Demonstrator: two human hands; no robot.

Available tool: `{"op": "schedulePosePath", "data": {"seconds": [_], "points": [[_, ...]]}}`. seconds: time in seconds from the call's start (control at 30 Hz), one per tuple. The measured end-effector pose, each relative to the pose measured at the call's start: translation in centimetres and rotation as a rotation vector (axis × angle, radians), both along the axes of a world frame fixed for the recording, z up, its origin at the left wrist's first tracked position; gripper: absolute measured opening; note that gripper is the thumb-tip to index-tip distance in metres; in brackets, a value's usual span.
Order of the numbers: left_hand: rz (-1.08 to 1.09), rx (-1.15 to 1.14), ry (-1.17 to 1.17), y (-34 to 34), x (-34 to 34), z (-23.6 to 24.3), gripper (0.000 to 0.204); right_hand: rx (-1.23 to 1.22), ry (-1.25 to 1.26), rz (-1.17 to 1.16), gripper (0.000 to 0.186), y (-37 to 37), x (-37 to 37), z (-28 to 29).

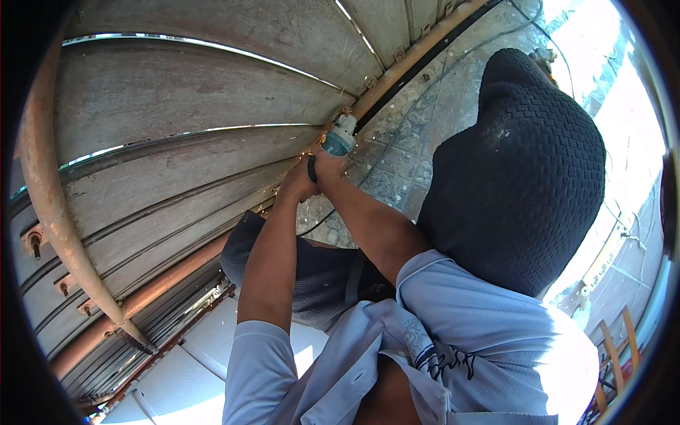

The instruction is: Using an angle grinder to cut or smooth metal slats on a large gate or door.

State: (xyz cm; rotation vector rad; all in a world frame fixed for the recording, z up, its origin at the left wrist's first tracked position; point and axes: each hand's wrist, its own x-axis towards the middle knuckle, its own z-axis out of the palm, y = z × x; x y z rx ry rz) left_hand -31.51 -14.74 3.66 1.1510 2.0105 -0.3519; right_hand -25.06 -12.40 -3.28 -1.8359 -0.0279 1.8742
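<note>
An angle grinder (340, 140) with a teal and grey body points away from me, its head against the lower corner of a slatted panel (191, 92). Small orange sparks fly beside it. My right hand (330, 168) is closed around the grinder's body. My left hand (300, 181) is closed just beside it, to the left and nearer to me; its fingers are mostly hidden, and it appears to grip the grinder too. Between the hands shows a black band (312, 169). The grinding disc cannot be made out.
A rusty pipe (64, 198) crosses the panel's left side, with bolts nearby. A brown metal rail (404, 64) edges the panel. A dark cable (386, 152) runs over the dusty floor (397, 173). My bent legs in dark trousers (524, 177) flank the work. Wooden slats (616, 350) stand lower right.
</note>
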Motion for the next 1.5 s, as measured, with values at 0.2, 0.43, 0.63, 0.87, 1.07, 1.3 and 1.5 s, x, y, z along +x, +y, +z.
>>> {"op": "schedulePosePath", "data": {"seconds": [0.2,0.43,0.63,0.87,1.07,1.3,1.5], "points": [[-0.025,0.016,-0.046,-0.2,-0.7,-1.0,0.073,-0.047,-0.053,0.008,0.071,0.4,0.8,2.0],[-0.053,0.087,-0.09,-1.4,-3.2,-4.0,0.069,-0.039,-0.029,0.02,0.067,0.3,-0.2,1.2],[-0.031,0.1,-0.196,-0.4,-1.9,-3.9,0.069,-0.074,-0.276,0.066,0.066,0.1,-1.0,-1.1],[0.0,0.145,-0.151,-0.4,-0.9,-2.4,0.051,-0.018,-0.265,0.049,0.064,-0.7,-1.7,-1.9],[-0.046,0.106,-0.177,-0.4,-1.5,-2.7,0.053,-0.04,-0.288,0.048,0.059,-0.8,-2.4,-3.2],[-0.068,0.155,-0.166,-0.7,-1.8,-2.6,0.055,0.004,-0.251,-0.023,0.053,-1.1,-2.8,-3.1],[-0.026,0.081,-0.177,-0.4,-1.4,-2.7,0.056,-0.039,-0.318,0.058,0.059,-0.6,-2.3,-2.4]]}}
